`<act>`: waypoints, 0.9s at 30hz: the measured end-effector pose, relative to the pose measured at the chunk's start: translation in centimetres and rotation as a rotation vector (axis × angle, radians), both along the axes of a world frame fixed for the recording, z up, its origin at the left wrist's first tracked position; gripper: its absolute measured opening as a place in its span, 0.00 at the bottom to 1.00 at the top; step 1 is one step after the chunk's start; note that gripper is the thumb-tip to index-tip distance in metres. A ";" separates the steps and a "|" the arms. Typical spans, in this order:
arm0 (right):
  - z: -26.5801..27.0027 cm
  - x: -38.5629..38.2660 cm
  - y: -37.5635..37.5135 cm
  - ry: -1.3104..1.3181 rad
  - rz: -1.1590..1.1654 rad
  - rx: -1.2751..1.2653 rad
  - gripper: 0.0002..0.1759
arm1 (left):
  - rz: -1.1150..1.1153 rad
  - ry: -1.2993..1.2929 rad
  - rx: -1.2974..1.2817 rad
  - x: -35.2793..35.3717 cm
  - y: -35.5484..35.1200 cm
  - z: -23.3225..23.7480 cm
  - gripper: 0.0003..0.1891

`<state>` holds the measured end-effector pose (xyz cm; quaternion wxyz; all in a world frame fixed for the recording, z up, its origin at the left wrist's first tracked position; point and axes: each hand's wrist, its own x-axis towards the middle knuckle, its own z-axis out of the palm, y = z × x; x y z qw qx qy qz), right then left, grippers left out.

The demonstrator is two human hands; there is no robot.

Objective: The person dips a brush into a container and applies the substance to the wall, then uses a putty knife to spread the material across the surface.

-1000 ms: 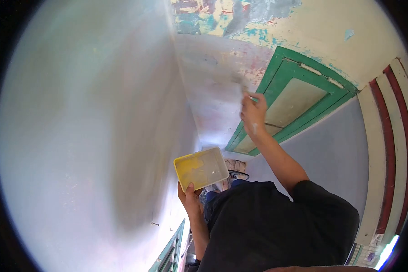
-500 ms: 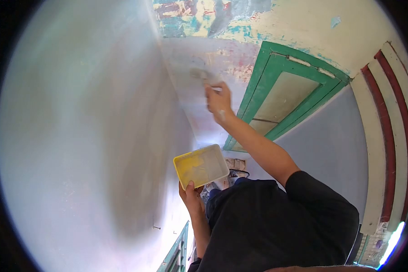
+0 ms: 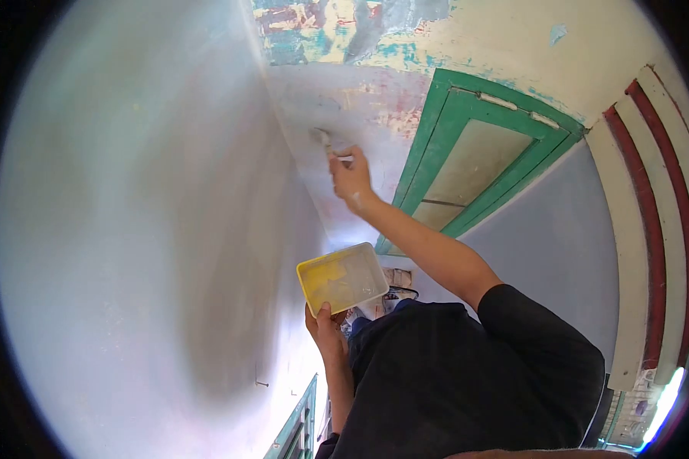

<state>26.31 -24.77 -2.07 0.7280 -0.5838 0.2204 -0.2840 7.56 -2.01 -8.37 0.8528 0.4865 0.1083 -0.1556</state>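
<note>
Brush (image 3: 323,140): short, pale bristles, blurred, tip on the wall (image 3: 130,229) just above the right hand (image 3: 351,180), which is closed around the handle. Tray (image 3: 341,279): yellow, rectangular, shallow, whitish film inside. The left hand (image 3: 325,333) grips its near edge, thumb on the rim. Handle mostly hidden in the fist; tray contents unclear. Wall pale grey-white, with peeling multicolour paint (image 3: 337,23) above the right hand and a green door frame (image 3: 436,122) to its right.
</note>
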 end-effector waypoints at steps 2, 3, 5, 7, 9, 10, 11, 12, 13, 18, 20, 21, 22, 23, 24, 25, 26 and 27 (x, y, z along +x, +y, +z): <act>0.7 -2.6 -3.1 0.040 0.011 0.103 0.11 | 0.002 0.001 0.005 0.2 -0.1 -0.1 0.24; 1.4 -4.3 -3.7 0.068 -0.057 0.129 0.10 | 0.006 -0.003 -0.010 0.2 0.0 -0.2 0.24; -0.4 -7.5 -4.7 -0.003 -0.224 0.108 0.10 | 0.015 -0.005 -0.017 0.0 0.5 -0.3 0.24; -2.4 -9.3 -3.8 -0.002 -0.321 0.048 0.10 | 0.033 0.003 -0.015 -0.1 0.7 -0.5 0.25; -3.1 -9.3 -3.3 -0.003 -0.429 -0.013 0.10 | 0.050 0.014 -0.010 -0.1 0.5 -0.6 0.25; -3.0 -8.6 -2.1 0.017 -0.253 -0.095 0.10 | 0.060 0.028 0.001 -0.2 0.6 -0.6 0.25; -3.0 -7.9 -0.9 0.037 -0.082 -0.172 0.10 | 0.046 0.028 0.009 -0.1 0.6 -0.7 0.25; -2.2 -6.6 0.0 0.061 0.031 -0.040 0.10 | 0.044 0.025 0.007 0.1 0.4 -0.9 0.25; -1.2 -5.0 0.4 0.083 0.143 0.092 0.10 | 0.043 0.022 0.004 0.2 0.3 -0.9 0.25; -0.7 -3.0 -2.6 0.090 -0.006 0.030 0.09 | -0.009 -0.025 -0.005 0.9 0.1 0.2 0.25; -1.4 -5.2 -3.6 0.084 -0.197 0.062 0.07 | 0.003 -0.019 -0.002 0.6 0.4 0.1 0.25; -3.2 -6.1 -3.4 0.058 -0.334 0.015 0.07 | 0.029 -0.011 0.011 0.4 0.6 -0.1 0.25; -4.3 -6.7 -2.8 0.058 -0.322 0.013 0.07 | 0.056 -0.006 0.020 0.4 0.7 -0.2 0.25; -5.2 -7.2 -2.2 0.016 -0.386 -0.060 0.07 | 0.068 -0.008 0.017 0.4 0.8 -0.2 0.25; -5.6 -7.4 -2.0 -0.026 -0.454 -0.132 0.08 | 0.067 -0.016 0.019 0.2 0.8 0.1 0.25; -4.4 -7.2 -1.2 -0.025 -0.455 -0.130 0.08 | 0.060 -0.023 0.025 0.0 0.9 0.2 0.25; -3.1 -6.6 0.0 -0.038 -0.284 -0.142 0.09 | 0.053 -0.021 0.030 -0.2 0.7 0.2 0.25; -2.0 -5.6 1.1 -0.053 -0.116 -0.154 0.09 | 0.061 -0.021 0.052 -0.2 0.4 0.1 0.25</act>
